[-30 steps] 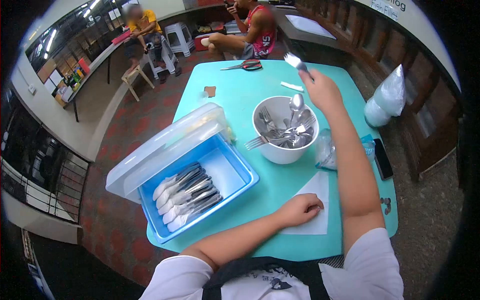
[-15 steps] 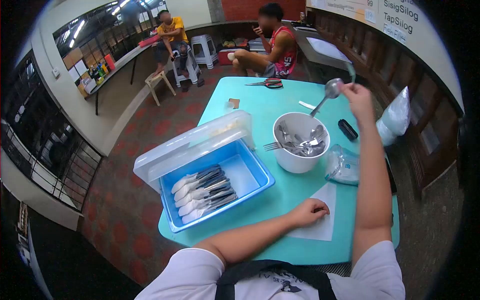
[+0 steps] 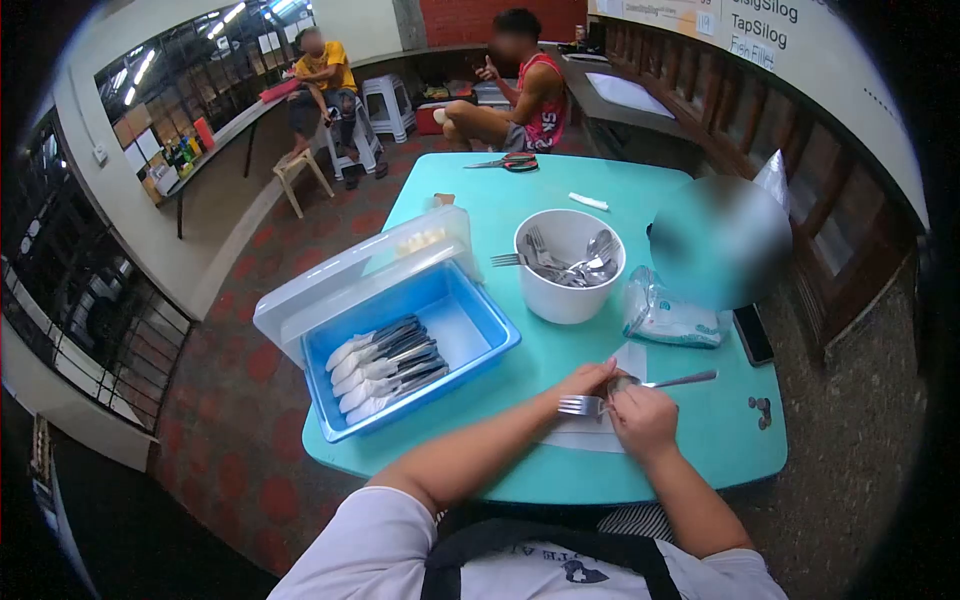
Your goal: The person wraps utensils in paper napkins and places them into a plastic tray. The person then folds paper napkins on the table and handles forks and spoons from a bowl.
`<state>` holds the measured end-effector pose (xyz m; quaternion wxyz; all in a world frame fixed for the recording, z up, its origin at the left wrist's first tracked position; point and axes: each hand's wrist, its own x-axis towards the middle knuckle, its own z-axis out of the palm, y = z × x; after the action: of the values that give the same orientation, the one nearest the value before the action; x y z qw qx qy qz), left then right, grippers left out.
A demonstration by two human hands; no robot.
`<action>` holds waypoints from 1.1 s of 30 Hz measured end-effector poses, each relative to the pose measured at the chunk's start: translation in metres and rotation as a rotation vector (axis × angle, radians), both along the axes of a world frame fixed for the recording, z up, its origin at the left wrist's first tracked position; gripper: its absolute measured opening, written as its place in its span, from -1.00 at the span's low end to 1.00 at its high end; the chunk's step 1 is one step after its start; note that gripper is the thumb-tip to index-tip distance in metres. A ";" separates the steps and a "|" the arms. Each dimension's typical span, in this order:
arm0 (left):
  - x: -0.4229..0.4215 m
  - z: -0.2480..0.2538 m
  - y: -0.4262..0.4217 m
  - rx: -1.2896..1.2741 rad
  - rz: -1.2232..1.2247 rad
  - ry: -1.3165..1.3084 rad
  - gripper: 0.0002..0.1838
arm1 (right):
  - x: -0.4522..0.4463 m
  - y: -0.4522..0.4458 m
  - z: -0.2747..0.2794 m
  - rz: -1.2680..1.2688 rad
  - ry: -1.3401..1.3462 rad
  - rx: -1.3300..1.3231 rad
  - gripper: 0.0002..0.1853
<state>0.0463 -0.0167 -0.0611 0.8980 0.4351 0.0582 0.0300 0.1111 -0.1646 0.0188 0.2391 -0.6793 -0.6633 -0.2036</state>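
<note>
Wears a white shirt (image 3: 500,588) with short sleeves (image 3: 350,545), small dark letters (image 3: 552,555) and a dark picture (image 3: 585,573) in front. Has black straps (image 3: 441,582) over it, and stripy cloth (image 3: 632,522) by the lap.

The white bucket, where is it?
In the head view, the bucket stands on the table, right of the blue box, left of the plastic pack.

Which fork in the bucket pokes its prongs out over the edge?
The leftmost fork in the white bucket: its prongs jut outside, while other prongs visible there stay inside.
</note>
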 end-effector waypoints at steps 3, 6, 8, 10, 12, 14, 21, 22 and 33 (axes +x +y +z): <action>0.004 -0.006 0.007 0.202 -0.015 -0.070 -0.52 | -0.006 0.005 -0.008 -0.009 0.061 -0.008 -0.87; 0.006 -0.010 0.006 0.173 -0.022 -0.161 -0.65 | -0.016 0.007 0.002 -0.039 0.178 -0.085 -0.89; 0.008 -0.010 0.008 0.210 -0.014 -0.143 -0.71 | -0.020 0.003 0.018 -0.050 0.285 -0.145 -0.87; 0.003 -0.007 0.010 0.369 0.017 -0.071 -0.74 | -0.018 -0.008 0.031 -0.053 0.409 -0.202 -0.81; -0.005 0.012 0.004 0.381 -0.021 0.056 -0.76 | -0.004 -0.017 0.021 -0.094 0.507 -0.101 -0.73; -0.004 0.018 0.001 0.401 -0.017 0.116 -0.76 | 0.009 -0.029 0.021 -0.142 0.555 -0.080 -0.69; -0.006 0.023 -0.003 0.529 0.048 0.070 -0.65 | 0.031 -0.050 0.036 -0.303 0.526 -0.256 -0.78; -0.002 0.024 -0.001 0.507 0.056 0.063 -0.62 | 0.035 -0.049 0.033 -0.306 0.473 -0.255 -0.79; -0.005 0.018 -0.005 0.484 0.088 0.050 -0.49 | 0.025 -0.042 0.018 -0.325 0.528 -0.403 -0.80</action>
<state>0.0412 -0.0219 -0.0432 0.7639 0.6350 0.0904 0.0712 0.1360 -0.2066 0.0364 0.2280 -0.8384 -0.4888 0.0779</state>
